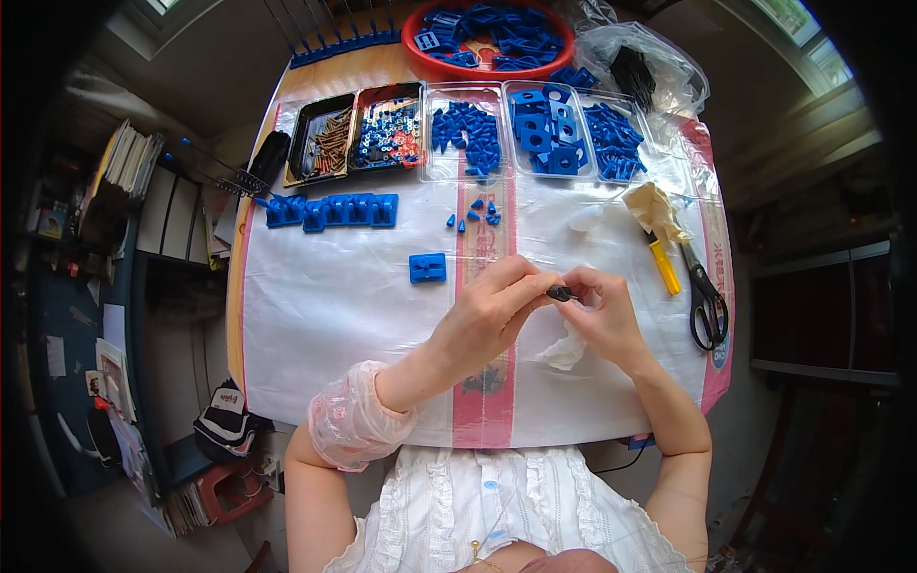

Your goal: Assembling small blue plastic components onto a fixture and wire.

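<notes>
Over the middle of the table my left hand [499, 304] and my right hand [604, 313] meet, fingertips pinched around a small dark piece [560, 293]. Most of that piece is covered by fingers, so its kind is unclear. A crumpled white scrap [565, 350] lies just below my hands. To the left of them sits a single blue plastic block [427, 268] with a raised middle. Several small blue cone-shaped pieces [476, 216] are scattered farther up. A row of joined blue plastic parts [350, 211] stands at the upper left.
Along the far side stand a black tray of screws [293, 174], a black tray of nuts [355, 166], and clear trays of blue parts [508, 170]. Behind them is a red basin [413, 50]. A yellow-handled tool [664, 267] and black-handled scissors [708, 301] lie at right.
</notes>
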The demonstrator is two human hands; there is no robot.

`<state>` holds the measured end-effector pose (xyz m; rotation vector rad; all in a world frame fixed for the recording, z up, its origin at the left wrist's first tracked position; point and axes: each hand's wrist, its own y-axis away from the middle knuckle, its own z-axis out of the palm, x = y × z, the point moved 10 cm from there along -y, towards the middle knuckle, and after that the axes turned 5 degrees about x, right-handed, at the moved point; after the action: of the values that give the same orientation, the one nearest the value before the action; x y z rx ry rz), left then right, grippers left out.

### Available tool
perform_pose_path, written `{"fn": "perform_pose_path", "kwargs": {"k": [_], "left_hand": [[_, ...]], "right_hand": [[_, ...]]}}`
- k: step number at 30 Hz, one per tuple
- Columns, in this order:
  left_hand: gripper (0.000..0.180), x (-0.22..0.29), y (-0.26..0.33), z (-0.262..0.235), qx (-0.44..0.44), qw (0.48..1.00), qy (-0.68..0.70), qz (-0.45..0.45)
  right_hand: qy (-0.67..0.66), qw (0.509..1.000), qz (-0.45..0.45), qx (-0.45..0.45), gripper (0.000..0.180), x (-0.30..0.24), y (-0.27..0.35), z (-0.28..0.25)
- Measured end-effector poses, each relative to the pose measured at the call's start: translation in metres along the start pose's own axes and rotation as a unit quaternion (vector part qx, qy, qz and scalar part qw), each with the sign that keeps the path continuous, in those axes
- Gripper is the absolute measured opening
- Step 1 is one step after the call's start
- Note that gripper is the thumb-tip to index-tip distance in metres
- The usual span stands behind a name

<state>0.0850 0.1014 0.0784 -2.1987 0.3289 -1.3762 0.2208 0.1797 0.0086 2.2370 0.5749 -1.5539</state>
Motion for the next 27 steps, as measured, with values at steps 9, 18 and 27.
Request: {"fn": "perform_pose_path", "kwargs": {"k": [9,18,27], "left_hand": [[0.031,0.001,-0.002,0.001,-0.002,1.0,-0.002,0.002],[0.029,0.002,-0.002,-0.001,-0.004,1.0,0.003,-0.008],[0.024,0.0,-0.003,0.001,-0.007,1.0,0.003,-0.011]], "right_hand": [[0.164,0.982,-0.088,-0.009,0.009,-0.02,0.003,0.011],[0.383,0.92,-0.083,0.001,0.012,-0.043,0.005,-0.089],[0.16,0.959,-0.222,0.08,0.028,-0.091,0.019,-0.048]]}}
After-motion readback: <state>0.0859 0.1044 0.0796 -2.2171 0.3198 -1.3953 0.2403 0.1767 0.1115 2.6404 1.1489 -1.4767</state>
